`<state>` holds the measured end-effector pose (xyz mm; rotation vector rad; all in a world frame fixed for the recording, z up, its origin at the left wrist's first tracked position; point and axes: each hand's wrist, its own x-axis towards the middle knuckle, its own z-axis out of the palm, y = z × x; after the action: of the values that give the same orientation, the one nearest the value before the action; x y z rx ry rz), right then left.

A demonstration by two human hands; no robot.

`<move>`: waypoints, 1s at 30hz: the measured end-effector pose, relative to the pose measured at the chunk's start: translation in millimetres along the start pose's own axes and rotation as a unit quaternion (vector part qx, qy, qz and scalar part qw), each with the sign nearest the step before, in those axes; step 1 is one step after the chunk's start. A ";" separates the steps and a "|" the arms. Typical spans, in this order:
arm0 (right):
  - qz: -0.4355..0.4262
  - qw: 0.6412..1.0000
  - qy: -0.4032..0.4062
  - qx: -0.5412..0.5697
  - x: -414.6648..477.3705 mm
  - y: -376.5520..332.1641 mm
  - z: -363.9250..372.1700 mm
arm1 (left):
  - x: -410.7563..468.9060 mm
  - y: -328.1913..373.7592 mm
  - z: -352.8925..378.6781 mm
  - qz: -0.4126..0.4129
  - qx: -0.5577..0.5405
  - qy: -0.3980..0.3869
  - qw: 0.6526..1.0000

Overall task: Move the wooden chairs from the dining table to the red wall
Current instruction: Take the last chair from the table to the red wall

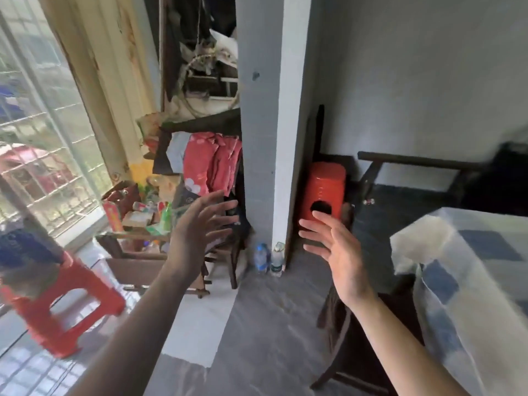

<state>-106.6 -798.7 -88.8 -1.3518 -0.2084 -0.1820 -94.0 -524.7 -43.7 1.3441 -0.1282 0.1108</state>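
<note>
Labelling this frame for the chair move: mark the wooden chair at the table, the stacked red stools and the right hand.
wooden chair (348, 352), head view, dark wood left of the forearm.
stacked red stools (325, 184), head view, on the side wall.
right hand (334, 247), head view, middle of the hand.

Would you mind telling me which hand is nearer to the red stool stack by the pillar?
Right. The right hand is open just below the red stool stack, fingertips overlapping its base in view; the left hand is across the pillar, to its left.
</note>
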 end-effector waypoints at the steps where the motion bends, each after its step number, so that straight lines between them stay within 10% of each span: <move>1: -0.003 1.000 0.015 -0.002 7.7 5.3 -2.4 | 16.9 -6.2 1.4 -0.007 -0.001 -0.014 1.000; 16: -0.031 0.960 0.276 -0.042 101.6 59.0 -79.1 | 266.7 -98.4 102.6 -0.078 0.026 -0.241 0.967; 30: 0.035 0.777 0.617 -0.120 18.5 116.4 -159.6 | 413.8 -286.9 293.0 -0.048 0.086 -0.491 0.866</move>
<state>-52.8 -930.7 -226.8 -1.2324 1.0080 -1.0128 350.4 -871.3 -191.0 1.4726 -0.9275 -0.6816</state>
